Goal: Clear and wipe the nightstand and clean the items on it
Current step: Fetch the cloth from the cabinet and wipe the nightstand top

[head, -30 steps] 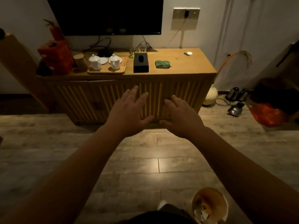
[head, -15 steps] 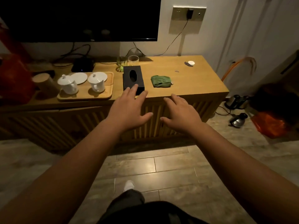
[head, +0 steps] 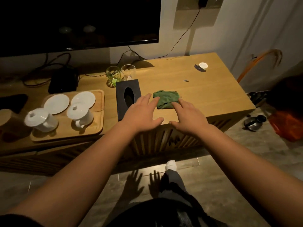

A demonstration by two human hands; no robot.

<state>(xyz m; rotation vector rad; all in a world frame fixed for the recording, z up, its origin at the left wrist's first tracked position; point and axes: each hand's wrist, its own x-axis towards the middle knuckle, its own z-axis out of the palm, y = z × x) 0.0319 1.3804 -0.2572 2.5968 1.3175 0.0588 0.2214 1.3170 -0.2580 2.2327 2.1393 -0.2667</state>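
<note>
Both my hands flat and spread, holding nothing, over the front edge of the nightstand (head: 213, 89). Green cloth (head: 166, 99) lies just beyond the fingertips, mid-top toward the front edge, long axis left-right. My right hand (head: 188, 117) is nearer, index tip at the cloth's near edge, touching or not, can't tell; my left hand (head: 141, 114) sits beside the black tissue box (head: 128, 97). Likely a right-hand grab.

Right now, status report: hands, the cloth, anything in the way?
Left hand open, empty. Right hand open, fingertips at green cloth, not gripping. Black tissue box beside cloth; path clear.
</note>
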